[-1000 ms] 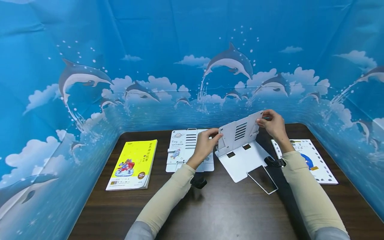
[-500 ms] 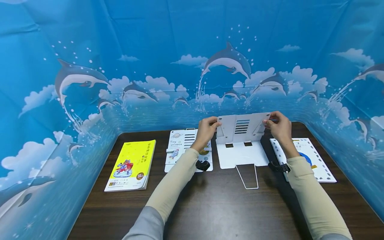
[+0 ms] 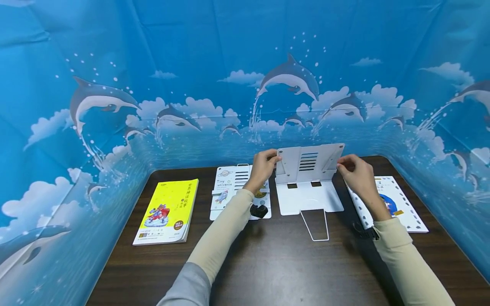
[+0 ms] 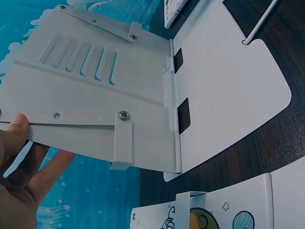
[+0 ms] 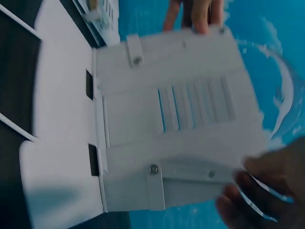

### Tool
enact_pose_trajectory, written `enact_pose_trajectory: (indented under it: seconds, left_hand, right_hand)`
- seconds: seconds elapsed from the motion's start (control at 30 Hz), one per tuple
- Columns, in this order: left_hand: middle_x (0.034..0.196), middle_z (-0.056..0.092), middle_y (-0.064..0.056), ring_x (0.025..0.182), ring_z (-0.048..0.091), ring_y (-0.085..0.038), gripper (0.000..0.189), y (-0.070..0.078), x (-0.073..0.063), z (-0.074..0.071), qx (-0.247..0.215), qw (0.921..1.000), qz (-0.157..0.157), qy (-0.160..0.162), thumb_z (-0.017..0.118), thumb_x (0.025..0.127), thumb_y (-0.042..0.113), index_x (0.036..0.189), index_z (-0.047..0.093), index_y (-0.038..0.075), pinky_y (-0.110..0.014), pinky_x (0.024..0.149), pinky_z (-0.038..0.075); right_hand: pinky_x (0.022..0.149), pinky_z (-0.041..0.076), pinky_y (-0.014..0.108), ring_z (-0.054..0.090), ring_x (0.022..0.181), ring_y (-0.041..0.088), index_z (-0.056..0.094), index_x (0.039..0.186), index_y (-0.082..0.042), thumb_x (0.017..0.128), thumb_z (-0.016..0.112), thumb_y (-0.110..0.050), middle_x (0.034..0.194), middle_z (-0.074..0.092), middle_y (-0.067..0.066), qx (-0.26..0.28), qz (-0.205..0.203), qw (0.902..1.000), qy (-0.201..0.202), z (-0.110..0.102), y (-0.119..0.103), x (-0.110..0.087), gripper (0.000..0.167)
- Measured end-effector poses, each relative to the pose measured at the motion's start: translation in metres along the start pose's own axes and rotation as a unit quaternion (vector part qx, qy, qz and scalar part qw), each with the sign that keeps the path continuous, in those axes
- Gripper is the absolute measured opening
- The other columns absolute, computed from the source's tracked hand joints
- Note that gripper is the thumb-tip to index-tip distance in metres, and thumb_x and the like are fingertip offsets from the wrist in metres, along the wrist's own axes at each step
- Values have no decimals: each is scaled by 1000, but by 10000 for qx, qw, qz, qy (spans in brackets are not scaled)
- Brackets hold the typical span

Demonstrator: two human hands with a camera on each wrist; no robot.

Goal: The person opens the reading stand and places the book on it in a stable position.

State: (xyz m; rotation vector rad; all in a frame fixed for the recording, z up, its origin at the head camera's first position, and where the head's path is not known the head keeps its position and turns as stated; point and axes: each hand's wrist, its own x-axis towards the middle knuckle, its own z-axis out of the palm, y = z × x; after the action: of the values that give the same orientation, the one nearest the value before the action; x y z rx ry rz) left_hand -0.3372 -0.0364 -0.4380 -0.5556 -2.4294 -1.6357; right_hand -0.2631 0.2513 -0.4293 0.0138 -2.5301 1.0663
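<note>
A white folding book stand (image 3: 309, 195) stands unfolded on the table, its slotted back panel (image 3: 291, 163) raised and a wire loop reaching out in front. My left hand (image 3: 264, 168) pinches the panel's upper left edge; in the left wrist view its thumb lies on the front and its fingers behind. At the panel's right edge is my right hand (image 3: 357, 176), its bent fingertips close to the side. The right wrist view shows that hand (image 5: 271, 186) blurred, thumb and fingers parted beside the panel's metal side arm (image 5: 157, 186).
A second, folded book stand (image 3: 222, 208) with "Tiny universe" print lies left of the upright one, partly under my left arm. Further left is a yellow book (image 3: 168, 208). A white book (image 3: 398, 204) lies at the right, partly behind my right wrist. A dolphin-print curtain (image 3: 214, 85) borders the table.
The stand has turned to face me squarely, its base settling straight on the table. My right hand has left the panel's upper right corner and slid lower; the left still pinches its edge.
</note>
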Motion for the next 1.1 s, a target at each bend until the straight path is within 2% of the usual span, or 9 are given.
enact_pose_trajectory:
  seconds: [0.07,0.13,0.3,0.37,0.43,0.7,0.83,0.97,1.1]
  left_hand:
    - [102,75,-14,94,71,-30,14,0,-1,0,9,10000,25,9,66,106,14,111,76,5,-33,85,63]
    - [102,75,-15,93,71,-32,14,0,-1,0,51,10000,74,8,66,106,14,110,77,6,-33,83,63]
    - [102,75,-14,93,71,-33,14,0,-1,0,30,10000,42,45,67,105,14,110,77,7,-33,82,62]
    - [103,75,-13,93,71,-32,14,-1,-2,1,-18,10000,-12,55,68,105,15,111,78,7,-33,82,62]
    - [104,76,-13,94,71,-32,15,-1,-2,1,-34,10000,-26,42,68,104,14,113,78,7,-33,82,62]
    - [103,75,-16,94,70,-38,14,1,-3,0,-90,10000,-11,34,67,105,14,111,78,6,-34,82,62]
    - [102,75,-14,89,69,-30,15,0,-4,2,-19,10000,18,11,67,105,16,111,78,7,-32,80,61]
    - [103,76,-11,88,69,-24,16,-1,-5,2,67,10000,52,-20,67,106,17,112,79,8,-29,77,59]
    - [104,76,-12,93,71,-27,16,1,-4,0,58,10000,30,2,67,106,16,112,79,7,-32,82,62]
  right_hand:
    - [74,55,40,71,89,33,73,110,0,103,69,-7,101,76,20,-209,-409,9966,-685,0,-2,-15,11]
    - [70,55,34,69,83,22,76,103,-4,101,72,-7,94,76,12,-271,-797,9846,-1529,2,-2,-30,5]
    - [71,54,25,61,81,2,78,99,-13,97,77,-10,89,74,-9,-172,-1439,9268,-3464,14,6,-65,3]
    - [68,51,24,58,77,-2,78,96,-15,95,79,-11,86,71,-13,-200,-1543,9038,-3986,20,8,-78,4]
    - [65,48,22,54,72,-4,76,91,-18,93,81,-11,81,68,-16,-343,-1634,8911,-4221,24,10,-88,9]
    - [57,40,21,46,63,-3,66,79,-24,84,81,-5,72,56,-16,-860,-1970,8954,-3899,33,11,-103,24]
    - [56,38,21,44,63,-2,62,79,-25,78,81,-9,71,53,-15,-1052,-2080,8897,-3927,36,11,-103,25]
    - [58,37,22,45,64,0,61,80,-25,79,79,-11,72,52,-14,-971,-1813,8911,-4044,32,6,-96,22]
    - [61,39,23,48,68,2,63,83,-22,82,78,-11,74,54,-12,-675,-1506,9037,-3951,21,-3,-80,19]
